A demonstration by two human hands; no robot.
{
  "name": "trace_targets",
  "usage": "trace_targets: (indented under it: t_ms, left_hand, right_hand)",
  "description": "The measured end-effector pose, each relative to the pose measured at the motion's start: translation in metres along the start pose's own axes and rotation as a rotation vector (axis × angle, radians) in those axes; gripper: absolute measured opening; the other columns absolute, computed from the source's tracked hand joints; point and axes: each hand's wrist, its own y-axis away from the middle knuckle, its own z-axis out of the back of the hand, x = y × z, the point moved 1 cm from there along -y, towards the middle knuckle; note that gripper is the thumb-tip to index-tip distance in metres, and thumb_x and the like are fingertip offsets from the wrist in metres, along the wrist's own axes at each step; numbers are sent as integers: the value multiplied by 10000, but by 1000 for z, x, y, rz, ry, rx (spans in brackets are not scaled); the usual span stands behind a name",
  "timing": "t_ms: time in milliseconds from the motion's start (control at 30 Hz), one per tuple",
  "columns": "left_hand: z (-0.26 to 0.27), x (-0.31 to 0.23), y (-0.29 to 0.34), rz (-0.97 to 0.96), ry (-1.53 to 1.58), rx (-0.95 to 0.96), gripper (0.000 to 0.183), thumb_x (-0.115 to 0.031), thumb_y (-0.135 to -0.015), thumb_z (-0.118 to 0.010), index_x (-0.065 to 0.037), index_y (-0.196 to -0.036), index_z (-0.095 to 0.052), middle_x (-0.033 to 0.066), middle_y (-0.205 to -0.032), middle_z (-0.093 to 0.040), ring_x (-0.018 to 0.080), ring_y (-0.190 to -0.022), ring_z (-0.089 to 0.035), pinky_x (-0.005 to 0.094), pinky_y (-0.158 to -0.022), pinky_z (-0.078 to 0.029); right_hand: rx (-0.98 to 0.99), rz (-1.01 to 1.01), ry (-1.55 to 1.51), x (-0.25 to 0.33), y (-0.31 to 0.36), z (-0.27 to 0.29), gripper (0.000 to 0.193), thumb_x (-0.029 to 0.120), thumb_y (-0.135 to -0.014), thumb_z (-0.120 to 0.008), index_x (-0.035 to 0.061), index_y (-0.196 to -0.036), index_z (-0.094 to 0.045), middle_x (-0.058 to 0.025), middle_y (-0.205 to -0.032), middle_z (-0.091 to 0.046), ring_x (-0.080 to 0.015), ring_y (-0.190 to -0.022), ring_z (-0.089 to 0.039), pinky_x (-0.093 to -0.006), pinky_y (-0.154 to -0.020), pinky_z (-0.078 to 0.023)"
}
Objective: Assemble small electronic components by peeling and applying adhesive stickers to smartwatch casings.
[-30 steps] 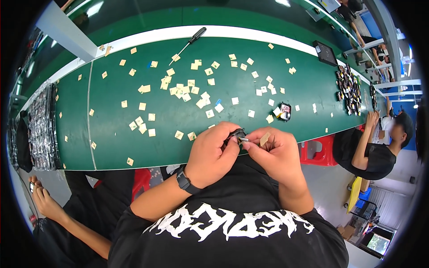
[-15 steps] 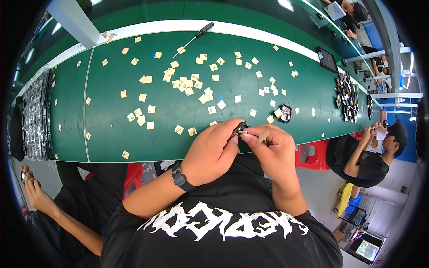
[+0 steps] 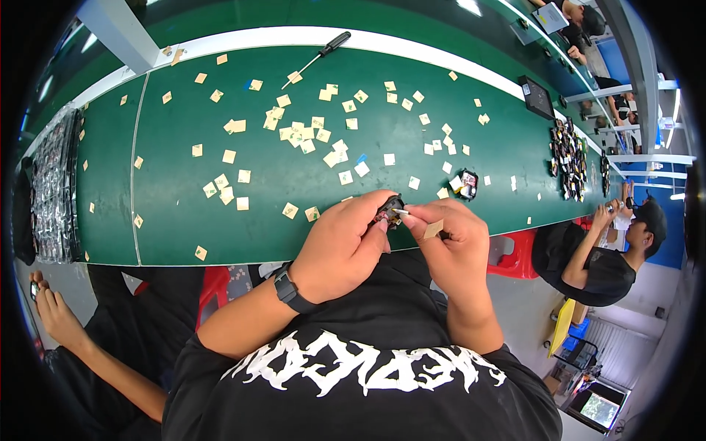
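Close to the table's near edge, my left hand (image 3: 340, 242) is closed round a small black device housing (image 3: 392, 207) with some reddish parts showing inside. My right hand (image 3: 457, 246) pinches a small, thin, pale piece (image 3: 400, 212) whose tip meets the housing; its exact kind is too small to tell. A beige paper square (image 3: 434, 229) hangs at the right fingers, either held or stuck there. Just beyond my right hand, a second black housing (image 3: 467, 184) lies on the green table (image 3: 294, 239), with pale squares at its side.
Many beige paper squares (image 3: 296, 132) are scattered over the table. A black-handled screwdriver (image 3: 335, 42) lies at the far edge. Packed clear-bagged parts (image 3: 57, 191) stand at the left end, a heap of small black units (image 3: 572, 158) and a black tray (image 3: 537, 97) at the right. Co-workers sit on both sides.
My view has shifted slightly. Both hands stay at the housing, which has tipped a little so more of its inside shows. The paper square at my right fingers has turned and shows more of its face.
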Motion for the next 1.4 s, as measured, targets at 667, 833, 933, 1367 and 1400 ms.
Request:
trace_targets:
  t_ms: [667,833,933,1367,1400]
  left_hand:
    - [-2,3,1,-80,-63,-28,350,-24,-985,-512,30,-1329,-546,101,-862,-660,147,-648,-651,281,-600,-524]
    - [-1,1,0,-76,-71,-4,347,-22,-990,-505,36,-1330,-543,104,-902,-652,144,-670,-658,275,-601,-533]
    - [-1,2,0,-62,-89,17,348,-22,-991,-503,36,-1332,-541,109,-921,-648,147,-677,-659,275,-604,-534]
    - [-7,-2,0,-157,-215,-114,350,-19,-928,-622,-1,-1275,-578,90,-858,-630,138,-646,-611,281,-599,-487]
    - [-8,-3,0,-156,-215,-115,350,-19,-928,-622,-1,-1275,-578,90,-858,-630,138,-646,-611,281,-599,-487]
  right_hand:
    - [55,-29,-80,-8,-3,-4,110,67,-911,-732,13,-1004,-759,-60,-801,-652,-119,-655,-545,-262,-576,-417]
    - [13,158,34,-9,-4,-6,115,24,-879,-738,10,-991,-760,-94,-826,-683,-166,-669,-613,-286,-580,-457]
    - [22,117,4,-11,-2,-6,110,33,-887,-734,11,-992,-761,-96,-833,-685,-167,-678,-617,-288,-585,-461]
    - [53,-173,-225,-10,-2,1,107,84,-917,-736,4,-980,-768,-28,-762,-628,-80,-673,-505,-265,-582,-390]
    - [53,-173,-226,-10,-2,0,107,84,-917,-736,4,-980,-768,-28,-762,-628,-80,-673,-505,-265,-582,-390]
